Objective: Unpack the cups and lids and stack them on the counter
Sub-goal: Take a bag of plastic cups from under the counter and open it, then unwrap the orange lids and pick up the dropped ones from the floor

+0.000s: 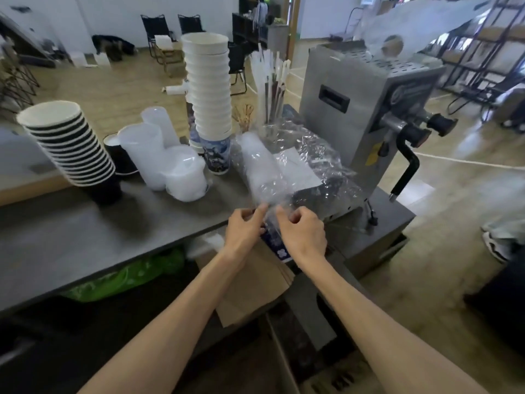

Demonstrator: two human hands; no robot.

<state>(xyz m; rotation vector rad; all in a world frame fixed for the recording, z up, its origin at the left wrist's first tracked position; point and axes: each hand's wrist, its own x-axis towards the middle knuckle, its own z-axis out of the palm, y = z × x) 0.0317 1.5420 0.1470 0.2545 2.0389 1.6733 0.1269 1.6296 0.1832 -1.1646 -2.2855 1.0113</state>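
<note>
— Where is that sleeve lying while the person is working on it?

— The clear crinkly plastic sleeve of nested translucent cups (262, 169) is lying flat on the grey worktop (85, 228), its long axis running from the near edge away toward the straws, between the tall stack of white paper cups (208, 89) and the steel machine (366, 109).

— And the hands?

— Both are working at its near end, right at the worktop's near edge. The left hand (244, 230) is pinching the wrap with its fingers curled; the right hand (304, 231) is pinching it just beside, equally near.

— So the cups are lying beyond both grips?

— Yes. I judge the wrap is being pulled apart here, so the cups can slide out toward the person.
</note>
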